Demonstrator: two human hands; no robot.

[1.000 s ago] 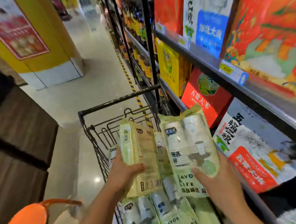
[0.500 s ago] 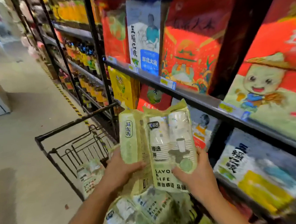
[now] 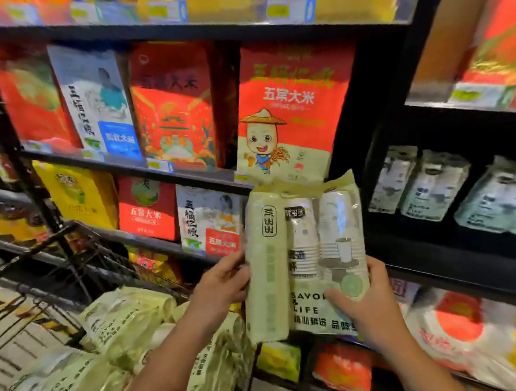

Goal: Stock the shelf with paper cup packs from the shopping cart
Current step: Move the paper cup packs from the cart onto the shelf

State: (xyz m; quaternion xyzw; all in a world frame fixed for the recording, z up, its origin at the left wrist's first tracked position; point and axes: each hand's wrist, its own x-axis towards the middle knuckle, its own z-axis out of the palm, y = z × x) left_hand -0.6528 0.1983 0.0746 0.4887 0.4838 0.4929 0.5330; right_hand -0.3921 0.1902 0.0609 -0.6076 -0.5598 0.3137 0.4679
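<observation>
Everything here is placed against the dark shelf bay (image 3: 454,262), where stocked cup packs (image 3: 434,184) already stand in a row. Two more packs are held just left of that bay, in front of the upright that divides it from the rice bags (image 3: 285,118). The left hand (image 3: 223,283) grasps the narrow pack (image 3: 265,255), turned edge-on, with its fingers curled round the outer side. The right hand (image 3: 369,303) grasps the face-on pack (image 3: 326,245), thumb laid across the printed front (its other fingers are hidden behind the wrap). The two packs touch along their sides and both stand upright with the long axis vertical, much like the stocked row.

The bay opens to the right of both grips and slightly above them, so the right hand and its pack are nearer. That pack probably goes in first, slid sideways without turning. Further left of the bay and lower, the shopping cart (image 3: 27,248) holds more packs (image 3: 122,318).
</observation>
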